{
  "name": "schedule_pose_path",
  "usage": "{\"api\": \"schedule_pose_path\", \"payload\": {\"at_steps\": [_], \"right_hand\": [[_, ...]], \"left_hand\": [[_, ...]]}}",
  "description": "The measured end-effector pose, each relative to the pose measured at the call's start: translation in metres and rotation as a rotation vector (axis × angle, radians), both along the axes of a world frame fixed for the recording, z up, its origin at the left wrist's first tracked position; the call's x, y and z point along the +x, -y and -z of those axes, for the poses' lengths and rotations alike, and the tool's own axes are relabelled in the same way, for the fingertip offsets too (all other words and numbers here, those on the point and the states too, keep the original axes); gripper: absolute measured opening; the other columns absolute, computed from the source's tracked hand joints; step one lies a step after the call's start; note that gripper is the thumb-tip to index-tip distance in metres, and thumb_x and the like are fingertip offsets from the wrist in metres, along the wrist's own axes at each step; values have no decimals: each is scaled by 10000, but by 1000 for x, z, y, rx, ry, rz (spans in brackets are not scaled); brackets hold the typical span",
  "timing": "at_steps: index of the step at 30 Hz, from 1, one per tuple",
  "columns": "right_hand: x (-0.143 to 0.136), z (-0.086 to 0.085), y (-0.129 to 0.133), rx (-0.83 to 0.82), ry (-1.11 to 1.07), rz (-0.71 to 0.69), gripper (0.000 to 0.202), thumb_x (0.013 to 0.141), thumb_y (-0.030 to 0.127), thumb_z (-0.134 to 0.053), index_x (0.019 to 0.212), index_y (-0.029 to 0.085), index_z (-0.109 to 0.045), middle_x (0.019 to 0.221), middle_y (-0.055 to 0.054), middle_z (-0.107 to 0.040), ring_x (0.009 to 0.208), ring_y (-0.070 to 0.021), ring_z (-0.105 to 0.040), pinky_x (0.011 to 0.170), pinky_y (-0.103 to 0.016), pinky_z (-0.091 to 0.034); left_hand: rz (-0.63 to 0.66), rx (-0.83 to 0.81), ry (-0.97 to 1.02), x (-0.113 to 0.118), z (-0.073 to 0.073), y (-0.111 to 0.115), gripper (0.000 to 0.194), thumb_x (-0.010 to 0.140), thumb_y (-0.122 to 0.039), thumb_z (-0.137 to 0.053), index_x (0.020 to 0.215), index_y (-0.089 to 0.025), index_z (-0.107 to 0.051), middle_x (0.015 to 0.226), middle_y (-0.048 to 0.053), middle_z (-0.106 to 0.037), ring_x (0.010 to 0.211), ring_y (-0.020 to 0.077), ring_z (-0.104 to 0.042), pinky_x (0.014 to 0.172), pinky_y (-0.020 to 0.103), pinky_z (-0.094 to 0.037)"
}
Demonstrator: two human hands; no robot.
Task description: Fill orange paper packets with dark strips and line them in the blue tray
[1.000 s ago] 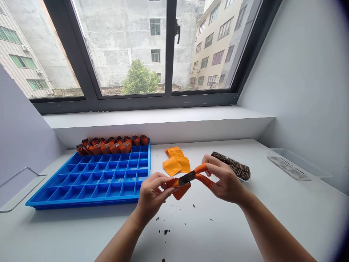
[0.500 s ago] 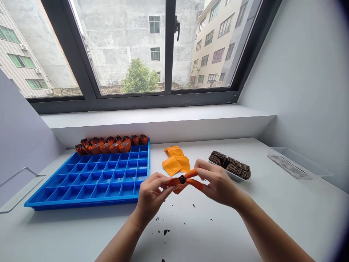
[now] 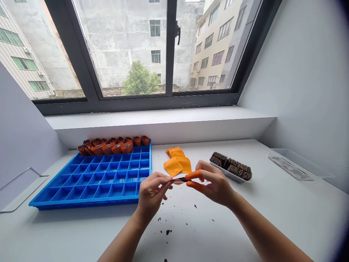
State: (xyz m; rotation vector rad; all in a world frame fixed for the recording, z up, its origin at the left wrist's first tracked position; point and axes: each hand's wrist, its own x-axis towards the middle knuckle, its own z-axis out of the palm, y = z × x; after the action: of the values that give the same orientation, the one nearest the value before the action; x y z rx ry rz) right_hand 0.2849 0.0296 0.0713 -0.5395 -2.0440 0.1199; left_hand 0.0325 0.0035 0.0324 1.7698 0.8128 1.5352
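Observation:
Near the middle, my left hand (image 3: pixel 153 190) pinches a small, flat orange packet (image 3: pixel 179 182) by its left end. A dark piece (image 3: pixel 183 179) shows at the packet's right end, mostly hidden at this angle. My right hand (image 3: pixel 214 182) wears orange finger cots (image 3: pixel 195 187) on thumb and forefinger. Those two tips close around the dark piece at the packet's end; a narrow gap shows below the forefinger. Just behind the hands lie several flat orange packets (image 3: pixel 173 166), partly overlapping.
A blue compartment tray (image 3: pixel 89 201) stands at left, with filled dark-and-orange packets (image 3: pixel 108 148) in its back rows. Right of centre, a white tray (image 3: pixel 231 175) holds stacked dark pieces (image 3: pixel 236 168). A clear plastic container (image 3: pixel 301 165) lies far right. Dark crumbs (image 3: pixel 168 232) dot the table. A wire stand (image 3: pixel 31 169) is at far left.
The packet between my hands has turned edge-on, and less of the dark piece shows. My right thumb and forefinger sit slightly farther apart. The view has shifted a little.

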Motion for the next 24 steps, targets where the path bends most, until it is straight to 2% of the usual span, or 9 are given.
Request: {"api": "schedule_pose_path", "payload": {"at_steps": [5,9,17,24], "right_hand": [[-2,4,0,82,-26,31,170,939,124,-813,1058,236,-767,811,28,-491,660,-113,-491,566,-263,-429],[-3,5,0,122,-17,66,167,923,129,-831,1026,239,-759,799,31,-489,651,-111,-498,559,-263,-423],[-4,10,0,241,62,131,211,912,126,-839,1058,241,-739,792,20,-560,632,-105,-531,554,-253,-420],[-8,6,2,119,51,103,136,945,153,-804,991,231,-703,810,10,-572,640,-107,-516,551,-250,-442]], "left_hand": [[6,-60,19,1,-1,1,175,1035,-318,-741,1031,-193,-864,1018,107,-764,760,182,-799,427,169,-577],[7,-83,27,2,-1,2,186,1038,-327,-736,1016,-187,-857,1030,107,-749,763,177,-798,426,159,-565],[-7,-149,67,3,0,2,227,1016,-360,-768,926,-164,-840,995,59,-631,679,111,-736,429,154,-549],[-7,-182,64,4,0,4,250,1002,-402,-784,924,-173,-849,953,34,-572,633,80,-687,417,145,-545]]}}
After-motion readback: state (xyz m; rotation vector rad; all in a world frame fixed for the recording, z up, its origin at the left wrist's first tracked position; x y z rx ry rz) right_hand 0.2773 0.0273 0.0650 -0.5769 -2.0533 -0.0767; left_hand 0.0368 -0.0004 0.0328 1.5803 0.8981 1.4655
